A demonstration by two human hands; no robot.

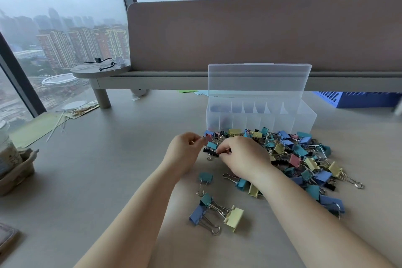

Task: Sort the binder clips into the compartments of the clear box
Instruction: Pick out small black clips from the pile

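The left hand (pixel 187 151) pinches a pink clip (pixel 208 137). The right hand (pixel 242 158) pinches a black clip (pixel 212 152) lying between the hands. More binder clips (pixel 300 154) spread right of the hands, and the open clear box (pixel 282 123) stands just beyond them.

Nothing can be read here: no word, label, brand or number. The pale printed paper cup (pixel 8 154) at the left edge of the light grey desk (pixel 108 169) carries markings too blurred to make out. The flat printed packet (pixel 83 108) lying farther back on the left shows only smeared brown and white shapes.
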